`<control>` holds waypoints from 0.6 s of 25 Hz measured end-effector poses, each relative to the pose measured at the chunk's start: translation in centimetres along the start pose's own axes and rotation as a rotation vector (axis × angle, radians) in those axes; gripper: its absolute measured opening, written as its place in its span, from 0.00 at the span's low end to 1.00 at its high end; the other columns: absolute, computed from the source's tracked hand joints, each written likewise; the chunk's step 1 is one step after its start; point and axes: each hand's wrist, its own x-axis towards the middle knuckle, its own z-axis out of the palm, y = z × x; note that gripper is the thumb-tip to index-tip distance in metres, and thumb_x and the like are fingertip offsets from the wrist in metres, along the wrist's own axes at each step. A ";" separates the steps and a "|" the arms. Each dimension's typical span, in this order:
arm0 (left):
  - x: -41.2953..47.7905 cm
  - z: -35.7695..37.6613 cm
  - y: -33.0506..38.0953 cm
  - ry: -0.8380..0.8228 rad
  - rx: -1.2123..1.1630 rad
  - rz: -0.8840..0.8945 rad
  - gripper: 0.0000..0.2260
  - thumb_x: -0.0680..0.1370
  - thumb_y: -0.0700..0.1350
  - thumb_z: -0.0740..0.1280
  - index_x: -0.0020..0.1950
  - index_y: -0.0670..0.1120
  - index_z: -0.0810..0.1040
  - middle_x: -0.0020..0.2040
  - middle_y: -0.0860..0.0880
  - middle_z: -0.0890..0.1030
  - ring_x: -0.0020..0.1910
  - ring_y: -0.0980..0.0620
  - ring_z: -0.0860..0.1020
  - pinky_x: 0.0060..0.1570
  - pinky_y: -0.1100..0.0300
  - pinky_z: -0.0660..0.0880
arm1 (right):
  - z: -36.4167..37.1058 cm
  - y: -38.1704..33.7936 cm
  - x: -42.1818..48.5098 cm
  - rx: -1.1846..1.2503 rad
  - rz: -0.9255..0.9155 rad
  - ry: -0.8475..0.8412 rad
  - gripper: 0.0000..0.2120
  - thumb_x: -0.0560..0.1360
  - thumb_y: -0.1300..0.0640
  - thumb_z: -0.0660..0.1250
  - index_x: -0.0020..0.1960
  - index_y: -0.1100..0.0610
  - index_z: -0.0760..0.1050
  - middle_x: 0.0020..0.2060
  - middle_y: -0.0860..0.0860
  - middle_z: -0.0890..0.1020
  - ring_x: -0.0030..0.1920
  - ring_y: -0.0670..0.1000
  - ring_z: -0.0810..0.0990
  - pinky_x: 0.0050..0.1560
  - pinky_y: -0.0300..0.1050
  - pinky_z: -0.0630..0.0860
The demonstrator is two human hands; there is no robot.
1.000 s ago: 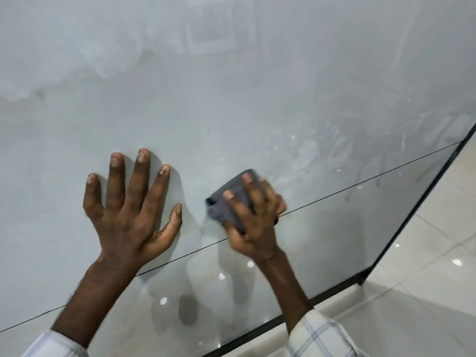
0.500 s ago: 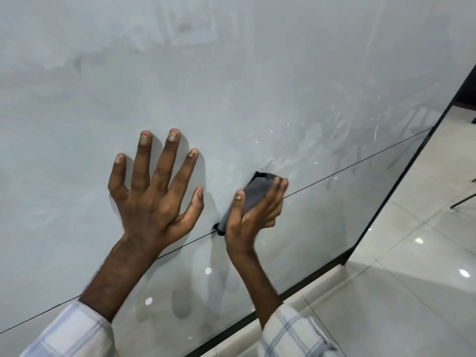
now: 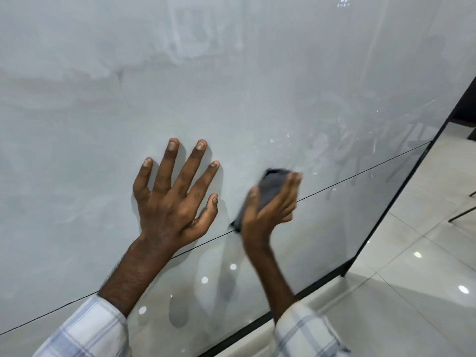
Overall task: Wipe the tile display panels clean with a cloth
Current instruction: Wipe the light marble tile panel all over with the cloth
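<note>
- The upper tile panel (image 3: 231,99) is a pale grey glossy slab that fills most of the view, with cloudy smears across its top and fine streaks toward its right side
- A thin dark joint line (image 3: 360,173) runs slantwise across the surface and parts it from the lower tile panel (image 3: 322,240), which mirrors small ceiling lights
- The left hand (image 3: 175,202) lies flat on the upper panel just above the joint; its fingers (image 3: 164,171) are straight and spread wide apart, thumb out to the side, holding nothing
- The right hand (image 3: 268,215), blurred, sits just right of the left hand, thumb and fingers curled round a dark grey cloth (image 3: 270,186)
- The cloth is pressed against the panels right at the joint line, its top corner showing above the fingertips and its bottom corner below the heel of the hand
- Both wrists come out of white sleeves (image 3: 85,331) with a blue check
- A black frame edge (image 3: 401,202) bounds the panels on the right and along the bottom
- Beyond it lies a glossy cream tiled floor (image 3: 412,279)
- A faint rectangular reflection (image 3: 203,34) near the top is too hazy to read
</note>
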 end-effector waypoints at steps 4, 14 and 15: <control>0.2 -0.7 -0.1 -0.042 -0.068 -0.002 0.26 0.79 0.52 0.67 0.76 0.48 0.75 0.80 0.42 0.69 0.81 0.38 0.63 0.78 0.40 0.52 | -1.2 0.9 -2.3 -0.038 -0.514 -0.233 0.38 0.75 0.48 0.71 0.80 0.54 0.60 0.79 0.62 0.62 0.78 0.68 0.64 0.75 0.68 0.60; 0.3 -4.4 -3.9 -0.025 -0.186 -0.137 0.25 0.80 0.49 0.66 0.77 0.44 0.72 0.82 0.38 0.61 0.83 0.40 0.59 0.71 0.38 0.62 | -2.2 -14.2 14.5 0.268 -0.611 -0.113 0.32 0.67 0.57 0.81 0.66 0.56 0.71 0.76 0.59 0.71 0.74 0.58 0.70 0.70 0.66 0.63; -0.1 -4.4 -4.2 -0.043 -0.131 -0.134 0.26 0.80 0.50 0.66 0.77 0.44 0.72 0.82 0.39 0.62 0.83 0.41 0.58 0.73 0.40 0.61 | -2.1 -14.3 14.1 0.237 -0.627 -0.148 0.30 0.66 0.55 0.80 0.63 0.51 0.70 0.77 0.57 0.71 0.74 0.57 0.69 0.69 0.66 0.62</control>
